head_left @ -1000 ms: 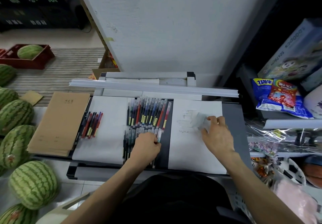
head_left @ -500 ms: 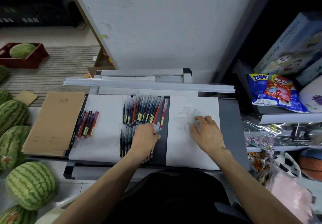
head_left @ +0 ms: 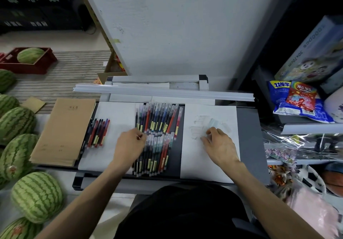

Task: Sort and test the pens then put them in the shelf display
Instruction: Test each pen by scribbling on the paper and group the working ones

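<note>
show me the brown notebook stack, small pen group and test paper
brown notebook stack [head_left: 65, 131]: head view, middle of top cover
small pen group [head_left: 98, 133]: head view, middle of barrels
test paper [head_left: 196, 161]: head view, bare lower part

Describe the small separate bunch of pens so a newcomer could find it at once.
Find the stack of brown notebooks at the left end of the counter. Just right of it, on a white sheet's edge, lies the small bunch of pens. Unlike the two long rows in the middle, it holds only a handful.

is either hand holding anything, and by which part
The left hand pinches a pen by one end. The right hand rests on the white paper; whether it holds anything cannot be told.
</note>
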`<state>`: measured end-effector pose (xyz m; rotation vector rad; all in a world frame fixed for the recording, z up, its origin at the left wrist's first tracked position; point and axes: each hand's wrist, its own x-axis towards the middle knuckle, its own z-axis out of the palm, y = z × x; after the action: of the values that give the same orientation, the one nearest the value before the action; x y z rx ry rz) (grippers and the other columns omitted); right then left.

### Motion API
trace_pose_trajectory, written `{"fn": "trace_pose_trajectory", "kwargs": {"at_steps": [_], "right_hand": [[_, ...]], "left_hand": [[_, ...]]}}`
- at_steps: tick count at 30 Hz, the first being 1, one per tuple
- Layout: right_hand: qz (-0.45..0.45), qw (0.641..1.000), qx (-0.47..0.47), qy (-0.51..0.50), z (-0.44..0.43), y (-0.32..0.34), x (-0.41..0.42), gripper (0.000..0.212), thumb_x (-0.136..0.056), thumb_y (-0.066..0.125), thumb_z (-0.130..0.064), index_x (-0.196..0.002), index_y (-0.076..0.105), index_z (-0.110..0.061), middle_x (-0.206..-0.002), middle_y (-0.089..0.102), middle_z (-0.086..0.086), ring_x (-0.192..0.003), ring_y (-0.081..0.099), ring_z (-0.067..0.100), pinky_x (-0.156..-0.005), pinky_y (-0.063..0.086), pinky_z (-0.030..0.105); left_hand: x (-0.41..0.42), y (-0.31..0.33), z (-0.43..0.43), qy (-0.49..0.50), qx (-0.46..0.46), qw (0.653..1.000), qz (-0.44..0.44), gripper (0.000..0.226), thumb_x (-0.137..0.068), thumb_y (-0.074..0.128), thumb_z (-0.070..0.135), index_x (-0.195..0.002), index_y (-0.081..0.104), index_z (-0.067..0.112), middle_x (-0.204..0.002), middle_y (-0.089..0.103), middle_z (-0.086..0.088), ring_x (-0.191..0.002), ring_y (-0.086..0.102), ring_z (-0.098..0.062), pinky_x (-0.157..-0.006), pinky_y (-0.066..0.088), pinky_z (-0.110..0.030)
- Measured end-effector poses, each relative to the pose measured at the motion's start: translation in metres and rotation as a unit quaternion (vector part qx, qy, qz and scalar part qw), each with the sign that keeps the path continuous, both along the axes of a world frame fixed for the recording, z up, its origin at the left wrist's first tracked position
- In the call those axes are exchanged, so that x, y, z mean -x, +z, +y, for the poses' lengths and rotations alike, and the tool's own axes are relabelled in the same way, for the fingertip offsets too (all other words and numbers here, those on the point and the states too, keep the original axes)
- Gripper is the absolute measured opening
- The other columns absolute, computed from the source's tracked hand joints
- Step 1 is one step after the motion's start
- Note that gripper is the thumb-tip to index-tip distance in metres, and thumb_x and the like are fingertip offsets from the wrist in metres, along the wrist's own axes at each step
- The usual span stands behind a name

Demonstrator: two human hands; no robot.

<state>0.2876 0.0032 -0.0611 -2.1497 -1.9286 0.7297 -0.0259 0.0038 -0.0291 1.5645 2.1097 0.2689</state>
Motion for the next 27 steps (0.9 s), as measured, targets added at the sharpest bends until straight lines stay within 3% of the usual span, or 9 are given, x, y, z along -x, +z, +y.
{"fn": "trace_pose_trajectory", "kwargs": {"at_steps": [3, 7, 10, 14, 16, 18, 22, 24, 27], "right_hand": [[-0.018, 0.999, 0.026, 0.042, -0.005, 0.002, 0.006, 0.032, -0.101, 0.054, -0.044, -0.124, 0.055, -0.022, -0.117, 0.059, -0.004, -0.101, 0.063, 0.025, -0.077, 0.052, 0.037], [-0.03, 0.997, 0.032, 0.055, -0.012, -0.002, 0.012, 0.027, -0.102, 0.05, -0.035, -0.125, 0.056, -0.022, -0.118, 0.06, -0.003, -0.102, 0.06, 0.022, -0.074, 0.047, 0.034], [-0.026, 0.997, 0.032, 0.06, -0.013, -0.004, 0.016, 0.027, -0.103, 0.048, -0.031, -0.125, 0.058, -0.02, -0.12, 0.061, -0.001, -0.103, 0.061, 0.024, -0.078, 0.05, 0.036], [-0.01, 0.998, 0.039, 0.056, -0.015, -0.002, 0.021, 0.032, -0.1, 0.048, -0.028, -0.128, 0.059, -0.018, -0.12, 0.061, 0.0, -0.104, 0.062, 0.025, -0.082, 0.05, 0.037], [0.032, 0.997, 0.04, 0.052, -0.018, -0.002, 0.021, 0.038, -0.097, 0.052, -0.027, -0.133, 0.06, -0.019, -0.114, 0.062, -0.001, -0.1, 0.062, 0.023, -0.086, 0.052, 0.036], [0.1, 0.994, 0.042, 0.035, -0.021, -0.001, 0.02, 0.038, -0.094, 0.058, -0.024, -0.132, 0.064, -0.021, -0.101, 0.061, -0.006, -0.088, 0.061, 0.013, -0.083, 0.051, 0.026], [0.221, 0.973, 0.044, -0.038, -0.023, 0.006, 0.019, 0.02, -0.093, 0.065, -0.016, -0.112, 0.07, -0.022, -0.088, 0.066, -0.005, -0.077, 0.062, 0.009, -0.071, 0.045, 0.011], [0.289, 0.952, 0.061, -0.08, -0.021, 0.01, 0.02, 0.012, -0.095, 0.066, -0.013, -0.104, 0.069, -0.021, -0.091, 0.072, -0.003, -0.075, 0.068, 0.013, -0.074, 0.053, 0.019], [0.43, 0.89, 0.101, -0.116, -0.018, 0.023, 0.024, 0.012, -0.097, 0.065, -0.002, -0.107, 0.068, -0.009, -0.092, 0.078, 0.01, -0.076, 0.075, 0.028, -0.078, 0.061, 0.037]], "left_hand": [[0.049, -0.003, 0.005, 0.057, -0.012, 0.998, 0.036, 0.019, -0.1, 0.066, 0.025, -0.111, 0.07, 0.011, -0.101, 0.076, -0.007, -0.069, 0.064, -0.007, -0.064, 0.051, -0.024], [0.096, -0.008, 0.013, 0.107, -0.025, 0.992, 0.063, 0.022, -0.092, 0.065, 0.019, -0.112, 0.069, 0.01, -0.106, 0.073, -0.012, -0.093, 0.066, -0.031, -0.087, 0.056, -0.043], [0.108, -0.013, 0.018, 0.107, -0.014, 0.992, 0.072, 0.014, -0.091, 0.061, 0.015, -0.103, 0.065, 0.011, -0.099, 0.069, -0.012, -0.09, 0.063, -0.035, -0.083, 0.056, -0.048], [0.113, -0.028, 0.019, 0.082, 0.013, 0.988, 0.127, 0.021, -0.094, 0.056, 0.013, -0.109, 0.066, 0.003, -0.106, 0.064, -0.019, -0.095, 0.061, -0.041, -0.083, 0.051, -0.046], [0.11, -0.033, 0.016, 0.072, 0.021, 0.987, 0.143, 0.021, -0.097, 0.052, 0.014, -0.111, 0.063, 0.003, -0.108, 0.061, -0.019, -0.094, 0.061, -0.041, -0.081, 0.05, -0.047], [0.105, -0.032, 0.014, 0.084, 0.014, 0.987, 0.14, 0.019, -0.097, 0.052, 0.013, -0.112, 0.058, 0.004, -0.11, 0.056, -0.018, -0.093, 0.059, -0.041, -0.082, 0.051, -0.05], [0.108, -0.032, 0.013, 0.108, -0.002, 0.985, 0.136, 0.024, -0.095, 0.057, 0.014, -0.115, 0.056, 0.001, -0.111, 0.055, -0.021, -0.096, 0.056, -0.041, -0.086, 0.048, -0.051], [0.114, -0.032, 0.011, 0.094, 0.013, 0.983, 0.155, 0.018, -0.096, 0.055, 0.015, -0.109, 0.057, 0.002, -0.107, 0.059, -0.021, -0.094, 0.057, -0.043, -0.081, 0.048, -0.05], [0.117, -0.032, 0.006, 0.068, 0.02, 0.981, 0.181, 0.01, -0.095, 0.054, 0.013, -0.101, 0.055, 0.005, -0.098, 0.064, -0.022, -0.089, 0.06, -0.044, -0.075, 0.05, -0.049]]}}
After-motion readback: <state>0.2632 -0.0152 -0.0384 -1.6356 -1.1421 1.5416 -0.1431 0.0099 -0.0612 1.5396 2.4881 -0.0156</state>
